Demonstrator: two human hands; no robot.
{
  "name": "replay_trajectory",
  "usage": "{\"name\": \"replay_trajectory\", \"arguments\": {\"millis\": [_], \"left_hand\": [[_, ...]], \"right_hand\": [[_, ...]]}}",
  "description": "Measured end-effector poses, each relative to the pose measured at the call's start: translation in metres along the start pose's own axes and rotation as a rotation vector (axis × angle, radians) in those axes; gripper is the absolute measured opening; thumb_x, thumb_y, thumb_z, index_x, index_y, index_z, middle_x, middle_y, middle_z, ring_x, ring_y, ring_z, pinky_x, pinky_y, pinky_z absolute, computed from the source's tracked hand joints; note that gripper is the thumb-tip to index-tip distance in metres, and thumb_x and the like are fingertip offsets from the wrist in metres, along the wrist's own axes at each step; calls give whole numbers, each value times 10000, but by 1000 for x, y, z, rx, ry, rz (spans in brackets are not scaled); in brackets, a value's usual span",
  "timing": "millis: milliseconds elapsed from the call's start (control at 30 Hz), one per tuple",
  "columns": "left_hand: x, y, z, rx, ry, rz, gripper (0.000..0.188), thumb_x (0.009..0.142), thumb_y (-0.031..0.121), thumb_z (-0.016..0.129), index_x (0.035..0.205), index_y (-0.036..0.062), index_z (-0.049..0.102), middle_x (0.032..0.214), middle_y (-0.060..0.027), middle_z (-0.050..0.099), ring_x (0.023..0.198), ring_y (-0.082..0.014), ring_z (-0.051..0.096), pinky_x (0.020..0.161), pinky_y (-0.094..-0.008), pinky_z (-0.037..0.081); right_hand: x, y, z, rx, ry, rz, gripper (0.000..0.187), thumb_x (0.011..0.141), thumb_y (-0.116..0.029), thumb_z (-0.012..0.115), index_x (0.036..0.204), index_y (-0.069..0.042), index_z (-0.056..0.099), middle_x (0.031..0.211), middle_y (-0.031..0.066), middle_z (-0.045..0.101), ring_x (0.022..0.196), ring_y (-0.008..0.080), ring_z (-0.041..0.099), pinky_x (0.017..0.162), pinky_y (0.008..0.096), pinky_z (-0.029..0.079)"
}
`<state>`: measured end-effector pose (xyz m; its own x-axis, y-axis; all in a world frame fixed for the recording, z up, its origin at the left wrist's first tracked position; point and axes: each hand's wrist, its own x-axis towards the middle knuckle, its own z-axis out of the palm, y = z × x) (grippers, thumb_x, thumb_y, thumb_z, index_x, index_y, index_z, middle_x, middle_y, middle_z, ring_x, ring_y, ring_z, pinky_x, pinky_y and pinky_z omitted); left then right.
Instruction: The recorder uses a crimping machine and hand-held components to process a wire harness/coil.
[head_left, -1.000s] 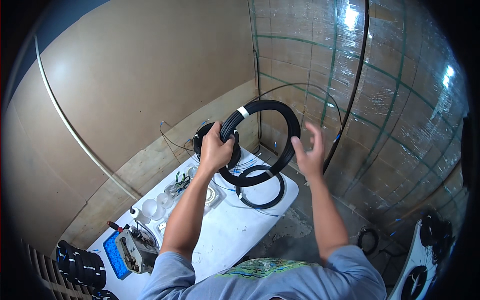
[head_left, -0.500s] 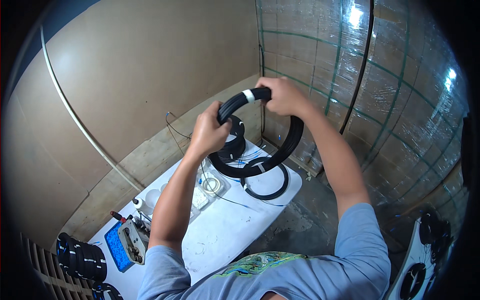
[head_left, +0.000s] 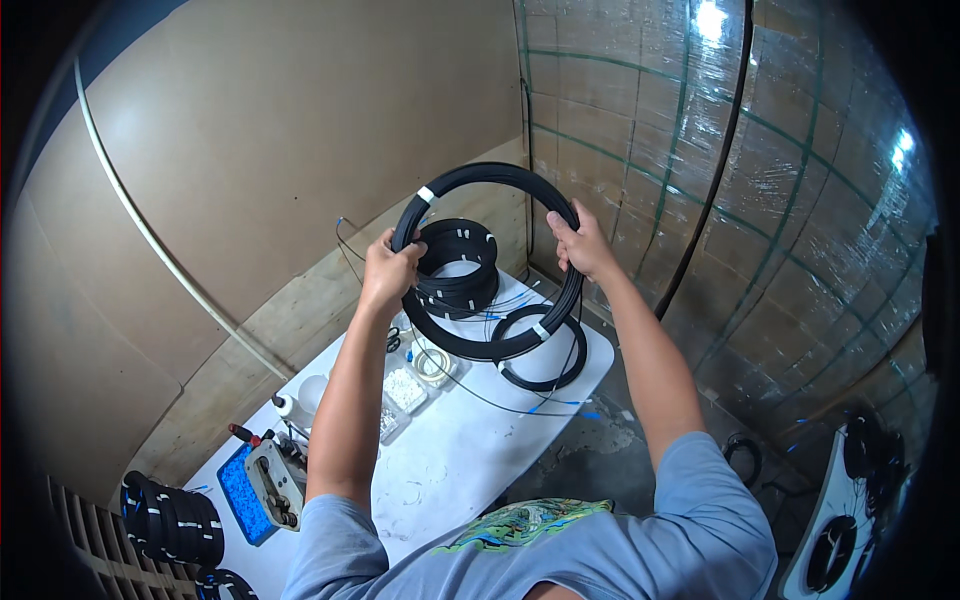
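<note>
A thick coil of black cable [head_left: 487, 174], bound with white tape bands, is held up above the table between my two hands. My left hand [head_left: 392, 266] is closed round its left side. Round its right side wraps my right hand [head_left: 582, 240], thumb toward me. Behind the held coil stands a stack of similar black coils [head_left: 462, 290], partly seen through its ring. A thinner black cable coil [head_left: 577, 365] lies on the table at the far right end, partly covered by the held one. Loose cable ends with blue tips trail near the table's right edge.
On the white table [head_left: 450, 470] are clear boxes of white parts [head_left: 405, 390], a white bottle [head_left: 288, 408], a metal hand press [head_left: 275, 485] and a blue tray of blue pieces [head_left: 240, 500]. More black coils [head_left: 170, 520] sit at left. Wrapped cartons [head_left: 620, 130] stand at right.
Both hands have turned the coil, so its white bands sit elsewhere on the ring. My right hand has come down from the top to the right side; my left hand has moved slightly left and down.
</note>
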<state>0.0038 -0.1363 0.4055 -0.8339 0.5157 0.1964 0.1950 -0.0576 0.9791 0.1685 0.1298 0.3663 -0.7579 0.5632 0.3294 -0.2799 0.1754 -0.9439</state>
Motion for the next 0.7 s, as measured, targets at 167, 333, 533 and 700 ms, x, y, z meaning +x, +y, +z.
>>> {"name": "replay_trajectory", "arguments": {"millis": [167,333,533,700], "left_hand": [[-1,-30,-6,-141,26,-35,304,902,182,783,1096,24,610,736,-27,610,530,-102,537,491,-267,441],[-32,-95,-5,32,154,-110,563,901,332,803,1259,-14,542,835,-82,672,598,-136,629,534,-295,518],[-72,-237,-22,337,217,-249,514,963,267,686,1369,-10,540,1220,-285,667,1158,-387,651,1012,-411,479],[-133,-319,-36,315,210,-417,455,998,187,648,1394,5,518,871,-108,671,711,-175,605,684,-350,514]], "right_hand": [[0,-8,8,-51,24,156,453,999,-413,685,1161,-24,518,587,-2,469,404,94,432,363,283,380],[-7,28,15,-54,36,297,394,1013,-403,658,1138,-62,507,681,13,487,452,104,470,382,300,418],[-62,142,29,-79,-6,645,378,1015,-423,639,1107,-85,497,750,32,493,481,130,478,402,327,442],[-130,224,47,-48,-14,900,436,1025,-497,596,1190,-118,456,791,25,482,503,106,451,428,317,440]]}}
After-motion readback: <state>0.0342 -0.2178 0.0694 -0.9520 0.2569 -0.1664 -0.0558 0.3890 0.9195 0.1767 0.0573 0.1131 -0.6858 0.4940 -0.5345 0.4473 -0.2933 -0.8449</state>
